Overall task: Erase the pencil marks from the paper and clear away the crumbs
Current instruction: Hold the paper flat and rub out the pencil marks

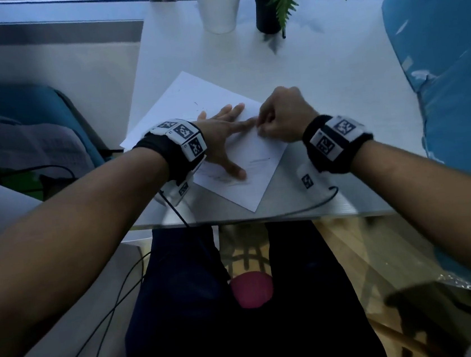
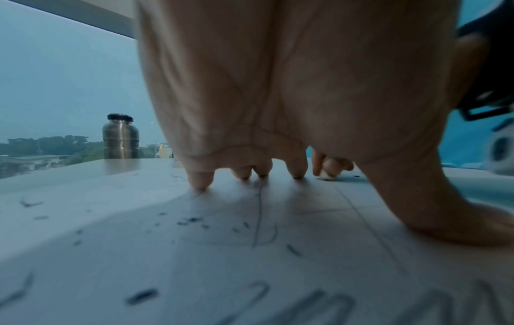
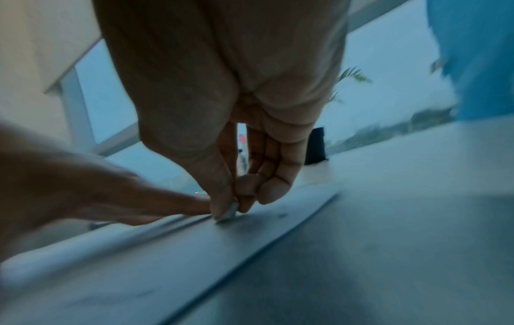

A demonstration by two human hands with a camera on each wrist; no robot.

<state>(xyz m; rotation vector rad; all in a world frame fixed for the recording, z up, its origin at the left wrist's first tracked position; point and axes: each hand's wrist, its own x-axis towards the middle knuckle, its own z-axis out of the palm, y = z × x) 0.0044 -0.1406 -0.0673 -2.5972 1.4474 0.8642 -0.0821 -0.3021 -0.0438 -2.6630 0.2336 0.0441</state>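
Left hand (image 1: 220,130) flat, fingers spread, pinning paper (image 1: 258,187) on white table (image 1: 337,102). Right hand (image 1: 283,117) pinches small eraser (image 3: 229,213) against sheet near its right edge. Rub short strokes away from pinned palm — sheet overhangs table's left edge. Pencil marks (image 2: 261,220) and crumbs (image 2: 192,220) remain under left palm; bare table right of paper for sweeping.

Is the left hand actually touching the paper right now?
Touching. In the left wrist view the left hand has its fingertips and thumb planted on the paper; the head view shows it spread flat there.
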